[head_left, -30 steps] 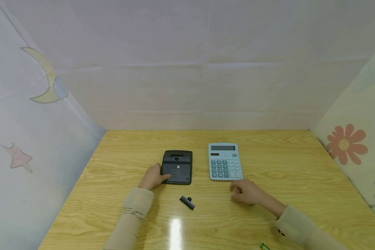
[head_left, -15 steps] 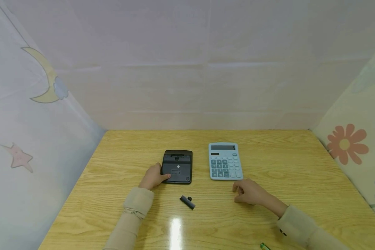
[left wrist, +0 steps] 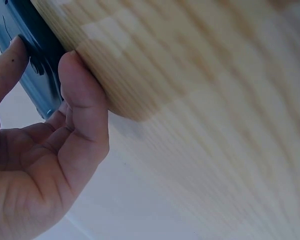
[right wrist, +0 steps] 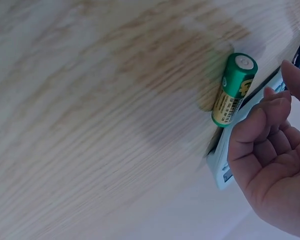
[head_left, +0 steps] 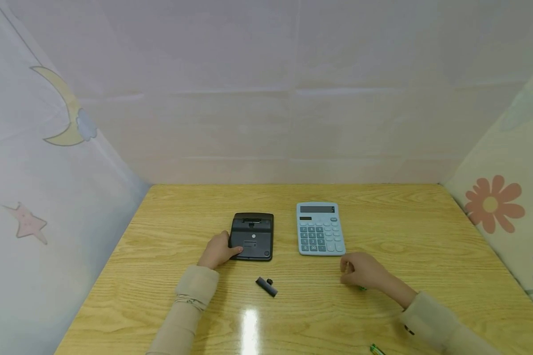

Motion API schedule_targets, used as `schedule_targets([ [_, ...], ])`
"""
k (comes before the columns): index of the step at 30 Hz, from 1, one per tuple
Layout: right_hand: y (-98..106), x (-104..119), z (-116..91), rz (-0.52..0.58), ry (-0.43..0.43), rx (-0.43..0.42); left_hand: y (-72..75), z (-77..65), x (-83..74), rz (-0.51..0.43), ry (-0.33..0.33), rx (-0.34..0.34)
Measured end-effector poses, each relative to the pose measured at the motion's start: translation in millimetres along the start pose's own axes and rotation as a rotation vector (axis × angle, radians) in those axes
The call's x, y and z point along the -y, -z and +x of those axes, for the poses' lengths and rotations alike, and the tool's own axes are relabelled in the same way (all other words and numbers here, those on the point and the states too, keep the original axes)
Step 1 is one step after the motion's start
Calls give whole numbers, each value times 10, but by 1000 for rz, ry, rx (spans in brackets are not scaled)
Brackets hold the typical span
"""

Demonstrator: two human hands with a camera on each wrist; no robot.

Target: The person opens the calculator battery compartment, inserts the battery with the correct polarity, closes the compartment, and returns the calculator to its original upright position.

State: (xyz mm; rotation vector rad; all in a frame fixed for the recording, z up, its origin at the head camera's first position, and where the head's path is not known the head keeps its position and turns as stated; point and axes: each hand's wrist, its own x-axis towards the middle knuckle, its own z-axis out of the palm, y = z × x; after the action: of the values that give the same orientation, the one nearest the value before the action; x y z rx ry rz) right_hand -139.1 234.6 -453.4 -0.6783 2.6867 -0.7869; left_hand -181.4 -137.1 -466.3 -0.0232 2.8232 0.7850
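A black calculator (head_left: 257,239) lies with its underside up, its battery slot bare near the far end. My left hand (head_left: 216,251) grips it by the left edge, thumb on top and fingers along the side; the left wrist view shows this hand (left wrist: 45,160) close up. To the right sits a light blue calculator (head_left: 321,229), keys up. My right hand (head_left: 361,271) hovers just below its near right corner. In the right wrist view that hand (right wrist: 270,160) has loosely curled fingers with nothing seen between them, beside a green and gold battery (right wrist: 234,90) on the table.
A dark grey strip-shaped piece (head_left: 266,287) and a small black piece (head_left: 270,281) lie on the wooden table (head_left: 169,217) between the hands. At the near edge of view is another green battery-like object (head_left: 375,349). Printed cloth walls (head_left: 266,123) surround the table's back and sides.
My right hand has shifted to the right, away from the blue calculator's bottom edge, and a green battery end now shows beneath it. The left hand and black calculator stay put.
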Motion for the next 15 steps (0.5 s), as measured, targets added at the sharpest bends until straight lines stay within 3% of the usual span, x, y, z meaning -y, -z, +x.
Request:
schedule_targets([
  [15,19,-65,-81,-109,-158,-56,1,-2,3,-4,-6,-3],
])
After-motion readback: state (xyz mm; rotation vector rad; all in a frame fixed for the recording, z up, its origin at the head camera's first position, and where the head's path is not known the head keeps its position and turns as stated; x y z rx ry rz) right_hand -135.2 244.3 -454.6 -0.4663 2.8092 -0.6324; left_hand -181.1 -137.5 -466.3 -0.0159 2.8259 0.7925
